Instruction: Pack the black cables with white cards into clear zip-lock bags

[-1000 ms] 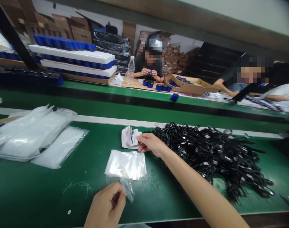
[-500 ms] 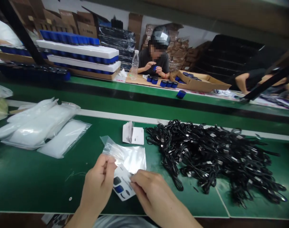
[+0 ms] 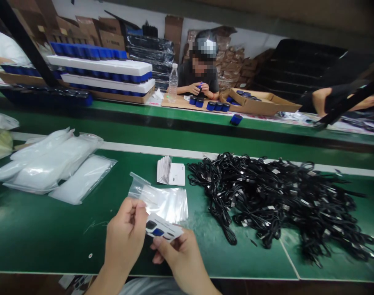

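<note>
My right hand (image 3: 182,250) grips a white printed leaflet (image 3: 164,229) by its right end, thumb in front. The leaflet bears dark and blue shapes and is tilted. My left hand (image 3: 128,227) is closed in a pinch at the leaflet's left end; what lies between its fingertips is hidden. Just beyond both hands, a stack of clear plastic bags (image 3: 171,205) lies on the green table. Behind the bags sits a pile of small white folded leaflets (image 3: 176,174), some standing fanned out on their edges.
A large heap of black cables (image 3: 267,205) covers the right side. Filled plastic bags (image 3: 58,164) lie at left. Across the table, a person (image 3: 199,69) handles a blue item near a bottle (image 3: 173,84), a cardboard box (image 3: 263,106) and foam trays (image 3: 107,65) of blue items.
My right hand has shifted left and turned, with its thumb now in front of the leaflet. The leaflet has tipped and shows less of its face. My left hand has barely moved.
</note>
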Tool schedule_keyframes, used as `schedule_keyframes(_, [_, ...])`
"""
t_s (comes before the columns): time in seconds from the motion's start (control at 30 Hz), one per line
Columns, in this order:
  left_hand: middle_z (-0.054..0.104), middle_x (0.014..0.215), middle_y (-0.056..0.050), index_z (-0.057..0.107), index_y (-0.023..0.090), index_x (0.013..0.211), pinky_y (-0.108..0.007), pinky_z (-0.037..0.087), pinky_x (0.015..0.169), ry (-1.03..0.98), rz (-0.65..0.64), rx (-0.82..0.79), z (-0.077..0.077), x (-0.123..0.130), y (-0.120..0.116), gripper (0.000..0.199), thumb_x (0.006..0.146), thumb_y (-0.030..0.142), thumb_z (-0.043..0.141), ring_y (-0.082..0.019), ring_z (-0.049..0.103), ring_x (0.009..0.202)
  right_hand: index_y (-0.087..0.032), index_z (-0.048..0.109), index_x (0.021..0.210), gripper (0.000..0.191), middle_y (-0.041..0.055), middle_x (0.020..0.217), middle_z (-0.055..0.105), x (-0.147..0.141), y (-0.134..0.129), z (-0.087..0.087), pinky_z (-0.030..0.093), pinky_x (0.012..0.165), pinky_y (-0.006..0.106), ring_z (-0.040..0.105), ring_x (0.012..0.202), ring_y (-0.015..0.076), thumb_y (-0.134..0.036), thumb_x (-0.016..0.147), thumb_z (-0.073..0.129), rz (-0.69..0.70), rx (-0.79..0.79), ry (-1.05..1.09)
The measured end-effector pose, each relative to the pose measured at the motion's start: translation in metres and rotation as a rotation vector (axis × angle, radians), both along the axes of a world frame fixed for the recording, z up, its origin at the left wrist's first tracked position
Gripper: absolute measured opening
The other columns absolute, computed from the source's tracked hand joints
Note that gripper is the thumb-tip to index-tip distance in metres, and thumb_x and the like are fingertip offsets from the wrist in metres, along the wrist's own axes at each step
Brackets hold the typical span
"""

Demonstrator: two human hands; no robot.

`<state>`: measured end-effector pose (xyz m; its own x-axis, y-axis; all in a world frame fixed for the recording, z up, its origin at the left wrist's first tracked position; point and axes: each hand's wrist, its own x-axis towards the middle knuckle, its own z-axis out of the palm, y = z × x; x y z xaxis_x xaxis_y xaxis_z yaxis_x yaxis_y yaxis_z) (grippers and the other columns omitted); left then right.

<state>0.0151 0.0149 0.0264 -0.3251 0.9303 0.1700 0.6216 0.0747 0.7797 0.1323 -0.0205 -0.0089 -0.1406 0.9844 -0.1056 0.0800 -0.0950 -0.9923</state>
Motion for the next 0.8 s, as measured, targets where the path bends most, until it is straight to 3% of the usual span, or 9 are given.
schedule_keyframes(0.1, [0.058,0.051,0.006,0.053,0.023,0.067,-0.021,0.041,0.053,0.026,-0.031,-0.026,0.001,-0.003,-0.002,0.019,0.08,0.033,0.043,-0.012,0.057,0.049,-0.015,0.065,0.068,0.025,0.0042,0.059,0.062,0.02,0.001,0.013,0.046,0.051,0.025,0.06,0.054,0.0156,-0.022,0.087,0.05,-0.089,0.386,-0.202])
schedule_keyframes(0.2, [0.057,0.049,0.006,0.055,0.022,0.066,-0.02,0.04,0.048,0.066,-0.125,-0.026,0.003,-0.005,-0.003,0.022,0.08,0.035,0.044,-0.011,0.055,0.045,-0.015,0.065,0.099,0.024,0.0076,0.073,0.066,0.033,-0.001,0.016,0.046,0.056,0.029,0.061,0.061,0.0179,-0.011,0.084,0.047,-0.121,0.831,-0.381])
schedule_keyframes(0.27, [0.056,0.048,0.006,0.055,0.022,0.065,-0.019,0.038,0.045,0.08,-0.185,-0.024,0.003,-0.004,-0.003,0.024,0.081,0.036,0.043,-0.01,0.052,0.042,-0.013,0.057,0.115,0.033,0.0095,0.076,0.067,0.037,-0.001,0.014,0.044,0.054,0.031,0.06,0.062,0.019,-0.011,0.084,0.045,-0.138,0.999,-0.494])
schedule_keyframes(0.4, [0.051,0.049,0.007,0.052,0.022,0.063,-0.019,0.035,0.045,0.073,-0.227,-0.04,0.001,0.003,-0.008,0.021,0.08,0.032,0.044,-0.01,0.047,0.043,-0.011,0.049,0.123,0.037,0.0078,0.07,0.064,0.039,0.002,0.012,0.039,0.047,0.03,0.056,0.056,0.0171,-0.011,0.087,0.041,-0.172,1.094,-0.61])
schedule_keyframes(0.53, [0.048,0.047,0.008,0.051,0.022,0.063,-0.018,0.035,0.043,0.023,-0.296,-0.031,-0.004,0.007,-0.012,0.015,0.076,0.03,0.048,-0.01,0.045,0.042,-0.007,0.052,0.117,0.032,0.0037,0.058,0.056,0.039,0.004,0.014,0.032,0.044,0.029,0.048,0.048,0.0157,-0.009,0.087,0.041,-0.167,1.128,-0.728])
schedule_keyframes(0.67, [0.048,0.044,0.009,0.05,0.022,0.062,-0.017,0.034,0.043,0.117,-0.268,0.024,-0.004,0.009,-0.013,0.014,0.076,0.026,0.048,-0.009,0.046,0.038,-0.006,0.055,0.109,0.028,0.0032,0.054,0.054,0.04,0.0,0.016,0.03,0.045,0.03,0.046,0.046,0.0156,-0.009,0.088,0.038,-0.151,1.081,-0.848])
schedule_keyframes(0.8, [0.044,0.042,0.009,0.041,0.022,0.055,-0.018,0.032,0.043,0.195,-0.256,0.033,-0.004,0.015,-0.014,0.024,0.078,0.028,0.046,-0.008,0.044,0.038,-0.007,0.055,0.11,0.027,0.0029,0.056,0.054,0.043,-0.004,0.012,0.029,0.045,0.03,0.045,0.047,0.0156,-0.012,0.09,0.037,-0.165,1.038,-0.84])
